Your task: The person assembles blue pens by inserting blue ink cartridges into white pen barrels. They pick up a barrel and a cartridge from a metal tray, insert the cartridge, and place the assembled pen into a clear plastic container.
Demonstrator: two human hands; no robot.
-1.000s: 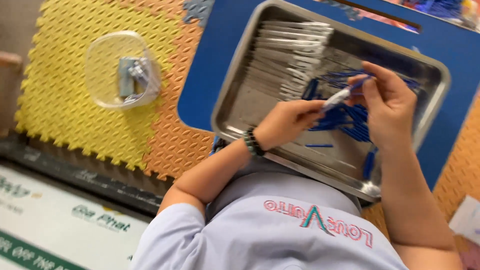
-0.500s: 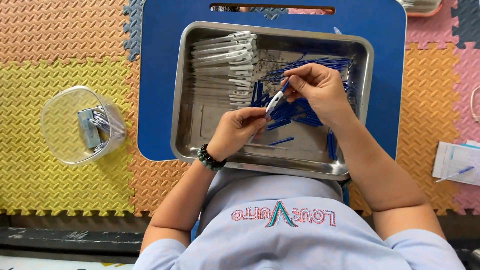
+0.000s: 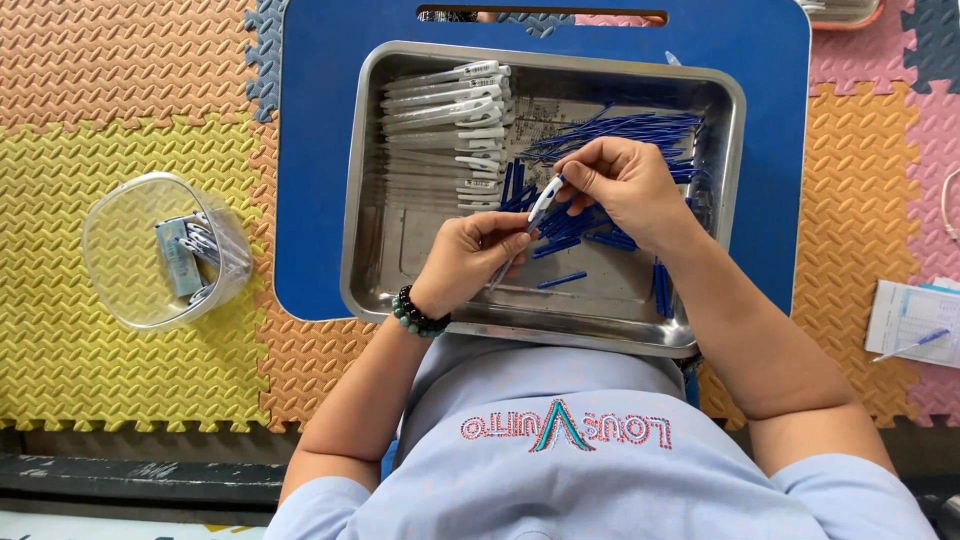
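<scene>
My left hand [image 3: 470, 262] and right hand [image 3: 625, 185] both pinch one white pen [image 3: 535, 213] over the metal tray [image 3: 400, 250]. Its long axis runs diagonally, capped end up toward my right hand, the other end down toward my left. Loose blue refills [image 3: 610, 130] lie beneath. Compared with half a second ago, the grip and pen angle are unchanged; the tray sits more squarely in view.
</scene>
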